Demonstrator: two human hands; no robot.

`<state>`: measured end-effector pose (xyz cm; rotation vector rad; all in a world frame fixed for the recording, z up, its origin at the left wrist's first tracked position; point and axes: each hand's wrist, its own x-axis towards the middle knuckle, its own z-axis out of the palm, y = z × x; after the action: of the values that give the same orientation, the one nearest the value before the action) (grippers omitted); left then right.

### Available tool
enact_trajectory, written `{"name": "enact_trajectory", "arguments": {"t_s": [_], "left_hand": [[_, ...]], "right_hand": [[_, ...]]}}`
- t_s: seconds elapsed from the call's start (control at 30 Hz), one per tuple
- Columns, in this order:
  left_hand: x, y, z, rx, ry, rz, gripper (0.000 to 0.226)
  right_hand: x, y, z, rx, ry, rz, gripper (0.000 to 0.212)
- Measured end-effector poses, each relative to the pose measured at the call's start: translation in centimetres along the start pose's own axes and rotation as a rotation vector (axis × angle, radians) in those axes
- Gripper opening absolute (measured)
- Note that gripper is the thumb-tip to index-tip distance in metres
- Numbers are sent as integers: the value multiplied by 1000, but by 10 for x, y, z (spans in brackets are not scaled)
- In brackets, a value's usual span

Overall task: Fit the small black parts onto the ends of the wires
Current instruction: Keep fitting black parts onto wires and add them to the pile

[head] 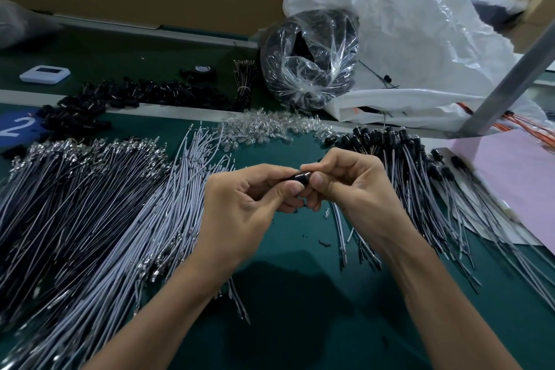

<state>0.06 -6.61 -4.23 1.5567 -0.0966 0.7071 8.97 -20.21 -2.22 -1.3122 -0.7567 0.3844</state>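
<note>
1. Across the frame's lower half, the green tabletop (pixel 300 252) carries grey wires (pixel 90 219) at left.
2. At centre, left grip (pixel 240 207) and right grip (pixel 348 183) meet, fingers curled.
3. Both pinch one small black part (pixel 297 179) between them.

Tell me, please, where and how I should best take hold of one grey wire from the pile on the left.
Likely near its far end, pinched from above: there the grey wires fan apart on the green mat, so one can be singled out, while nearer you they lie packed and crossed.
</note>
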Motion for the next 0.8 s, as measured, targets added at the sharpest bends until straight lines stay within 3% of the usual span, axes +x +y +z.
{"name": "enact_trajectory", "arguments": {"t_s": [0.2,0.37,0.47,0.53,0.6,0.7,0.8], "left_hand": [[-2,3,3,-64,40,-51,12],[3,7,4,-126,34,-157,18],[3,13,5,-249,-118,-257,22],[2,14,2,-257,-256,-283,22],[2,15,-1,-216,-288,-262,28],[5,16,-5,-172,-191,-240,48],[10,13,-8,-116,16,-230,48]], "right_hand": [[-1,0,2,-28,22,-15,8],[1,-7,2,-190,35,-38,12],[-4,-15,-1,-188,23,-61,9],[-10,-24,-9,-63,47,-46,13],[-20,-40,-26,132,65,-24,18],[-34,-75,-66,239,168,-24,24],[-35,-98,-110,-105,428,43,22]]}}
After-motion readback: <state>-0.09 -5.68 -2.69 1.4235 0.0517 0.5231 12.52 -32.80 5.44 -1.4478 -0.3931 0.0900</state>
